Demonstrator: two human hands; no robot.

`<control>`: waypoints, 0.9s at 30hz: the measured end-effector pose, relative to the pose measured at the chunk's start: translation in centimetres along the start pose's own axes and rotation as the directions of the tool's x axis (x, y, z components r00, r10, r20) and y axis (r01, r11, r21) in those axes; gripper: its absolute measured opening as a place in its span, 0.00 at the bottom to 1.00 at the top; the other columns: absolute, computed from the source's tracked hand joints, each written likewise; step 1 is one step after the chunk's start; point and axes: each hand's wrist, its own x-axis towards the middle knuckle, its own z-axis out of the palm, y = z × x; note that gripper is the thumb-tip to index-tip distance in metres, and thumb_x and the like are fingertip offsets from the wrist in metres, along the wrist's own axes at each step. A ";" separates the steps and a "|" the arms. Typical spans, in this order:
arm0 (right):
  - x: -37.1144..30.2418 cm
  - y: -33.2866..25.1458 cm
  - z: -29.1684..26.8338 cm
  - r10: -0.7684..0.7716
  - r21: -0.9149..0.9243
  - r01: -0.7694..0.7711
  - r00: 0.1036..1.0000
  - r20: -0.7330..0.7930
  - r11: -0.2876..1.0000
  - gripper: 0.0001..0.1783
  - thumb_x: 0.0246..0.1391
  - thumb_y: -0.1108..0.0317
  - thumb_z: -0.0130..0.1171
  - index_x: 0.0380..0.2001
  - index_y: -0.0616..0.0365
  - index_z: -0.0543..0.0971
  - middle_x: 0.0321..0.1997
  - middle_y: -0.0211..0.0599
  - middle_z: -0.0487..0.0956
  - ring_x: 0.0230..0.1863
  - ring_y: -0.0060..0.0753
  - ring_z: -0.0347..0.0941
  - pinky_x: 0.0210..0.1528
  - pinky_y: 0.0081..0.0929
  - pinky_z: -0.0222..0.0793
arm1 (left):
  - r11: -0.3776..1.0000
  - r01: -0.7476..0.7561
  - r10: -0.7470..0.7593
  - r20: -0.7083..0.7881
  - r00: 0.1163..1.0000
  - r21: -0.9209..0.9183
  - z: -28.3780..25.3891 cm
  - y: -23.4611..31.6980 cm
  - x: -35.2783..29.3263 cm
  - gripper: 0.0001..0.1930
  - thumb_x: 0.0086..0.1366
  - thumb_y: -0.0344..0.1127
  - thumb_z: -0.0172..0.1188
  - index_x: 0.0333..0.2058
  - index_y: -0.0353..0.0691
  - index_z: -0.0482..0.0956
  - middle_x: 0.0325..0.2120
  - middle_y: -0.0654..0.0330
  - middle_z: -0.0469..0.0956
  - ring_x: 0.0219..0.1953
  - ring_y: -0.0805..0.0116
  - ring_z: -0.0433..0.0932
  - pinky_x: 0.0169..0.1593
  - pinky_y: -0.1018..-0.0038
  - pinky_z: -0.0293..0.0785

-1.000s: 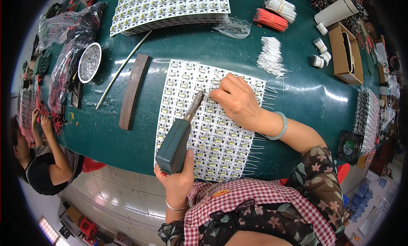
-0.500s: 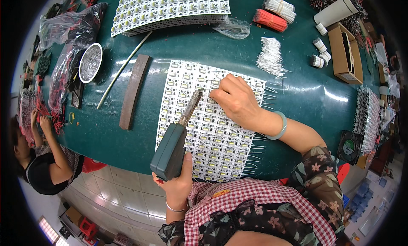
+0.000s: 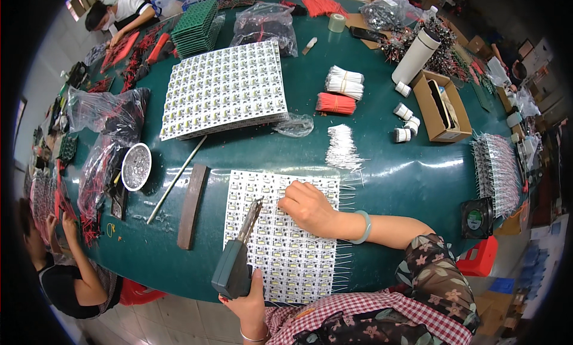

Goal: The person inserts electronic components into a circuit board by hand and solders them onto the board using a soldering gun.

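A white panel of small circuit boards with yellowish LEDs (image 3: 286, 282) lies in front of me on the green table. Thin white wires (image 3: 343, 267) stick out past its right edge. My left hand (image 3: 248, 306) grips the handle of a dark green soldering gun (image 3: 231, 270), whose long metal tip points away from me over the upper left part of the panel. Just right of that tip, my right hand (image 3: 310, 212) rests on the panel, thumb and fingers pinched together. Whatever is between those fingertips is hidden.
Beyond lies a stack of similar panels (image 3: 227, 88). Cut white wires (image 3: 342, 148) lie near red and white wire bundles (image 3: 336, 103). Left are a dark bar (image 3: 193, 208), a thin rod (image 3: 176, 181) and a white bowl (image 3: 136, 166). Right, a cardboard box (image 3: 441, 112); co-workers sit around.
The view has tilted up, so the panel and both hands sit lower and more of the far table shows. The soldering gun and right hand stay at about the same spot on the panel.
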 end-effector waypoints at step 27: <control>0.1 -0.2 0.4 0.125 0.167 -0.119 0.992 -0.027 0.979 0.07 0.46 0.77 0.64 0.29 0.58 0.76 0.30 0.36 0.70 0.36 0.40 0.67 0.39 0.34 0.61 | 0.986 -0.124 0.122 0.024 0.992 0.111 0.0 0.8 -0.8 0.14 0.54 0.20 0.67 0.40 0.28 0.78 0.31 0.59 0.79 0.26 0.76 0.75 0.29 0.80 0.70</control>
